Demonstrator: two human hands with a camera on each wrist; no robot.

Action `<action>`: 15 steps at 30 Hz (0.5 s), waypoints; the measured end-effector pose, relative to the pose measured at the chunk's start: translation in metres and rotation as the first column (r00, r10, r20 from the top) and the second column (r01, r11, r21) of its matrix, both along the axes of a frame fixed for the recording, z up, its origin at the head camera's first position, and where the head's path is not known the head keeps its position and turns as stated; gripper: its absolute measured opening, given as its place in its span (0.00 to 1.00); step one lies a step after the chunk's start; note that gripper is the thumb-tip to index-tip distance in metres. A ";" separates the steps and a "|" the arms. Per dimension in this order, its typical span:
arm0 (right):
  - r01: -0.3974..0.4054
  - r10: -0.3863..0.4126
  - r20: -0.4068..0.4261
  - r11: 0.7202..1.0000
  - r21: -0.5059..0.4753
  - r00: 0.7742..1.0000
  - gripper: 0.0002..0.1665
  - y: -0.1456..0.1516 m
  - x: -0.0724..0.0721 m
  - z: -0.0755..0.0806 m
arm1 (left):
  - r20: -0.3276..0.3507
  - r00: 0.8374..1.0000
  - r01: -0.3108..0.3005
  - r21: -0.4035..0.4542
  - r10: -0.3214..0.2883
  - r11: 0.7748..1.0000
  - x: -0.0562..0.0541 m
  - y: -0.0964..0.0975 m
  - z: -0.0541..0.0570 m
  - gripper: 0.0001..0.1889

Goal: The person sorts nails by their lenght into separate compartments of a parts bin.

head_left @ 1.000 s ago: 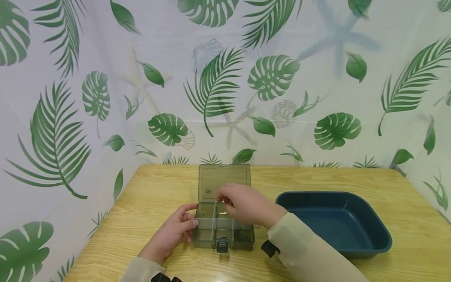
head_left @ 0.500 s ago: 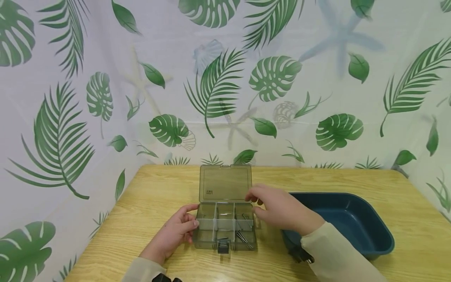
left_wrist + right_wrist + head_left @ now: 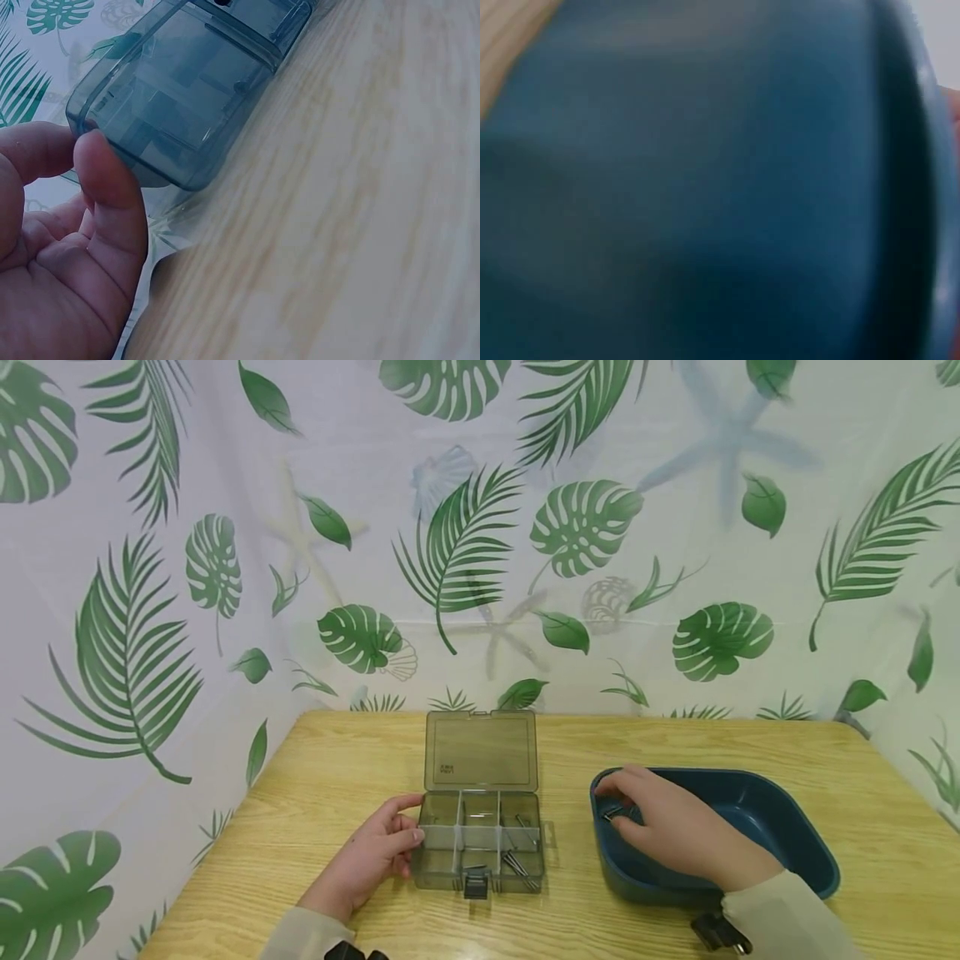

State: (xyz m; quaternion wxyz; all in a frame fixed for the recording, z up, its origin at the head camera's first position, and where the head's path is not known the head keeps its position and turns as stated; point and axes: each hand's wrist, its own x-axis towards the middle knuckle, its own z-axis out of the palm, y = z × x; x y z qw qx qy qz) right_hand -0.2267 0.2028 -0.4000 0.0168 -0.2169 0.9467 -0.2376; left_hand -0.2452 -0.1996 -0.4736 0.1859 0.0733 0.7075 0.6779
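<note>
A smoky, see-through compartment box (image 3: 457, 837) stands on the table with its lid (image 3: 482, 750) raised. Thin metal pins, perhaps nails or screws (image 3: 517, 867), lie in its front right compartment, and a few more pieces lie in other compartments. My left hand (image 3: 372, 847) holds the box's left side between thumb and forefinger, which the left wrist view shows at the box's corner (image 3: 142, 97). My right hand (image 3: 675, 827) reaches into the left end of a dark blue tub (image 3: 795, 860), fingers loosely bent. Small metal pieces (image 3: 613, 813) show below its fingers.
The wooden table (image 3: 360, 743) backs onto a leaf-patterned cloth (image 3: 465, 677). A black latch (image 3: 476, 885) sits at the box's front. In the right wrist view the tub wall (image 3: 705, 150) fills most of the frame, blurred.
My right hand has moved rightward from over the box's middle compartments, past its right edge, into the tub. My left hand stays at the box's left side.
</note>
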 end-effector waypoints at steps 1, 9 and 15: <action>0.009 -0.009 0.018 1.000 -0.003 1.000 0.19 0.004 0.000 -0.002 | 0.001 1.000 -0.002 -0.001 0.002 1.000 0.000 0.000 0.000 0.32; 0.050 -0.056 0.097 0.997 0.062 0.994 0.24 0.021 0.000 -0.017 | 0.005 1.000 -0.008 0.000 0.008 1.000 0.000 0.000 0.000 0.32; 0.009 -0.025 0.110 0.990 0.140 0.994 0.30 0.029 -0.003 -0.030 | 0.004 1.000 -0.005 0.002 0.005 1.000 -0.001 0.000 -0.001 0.32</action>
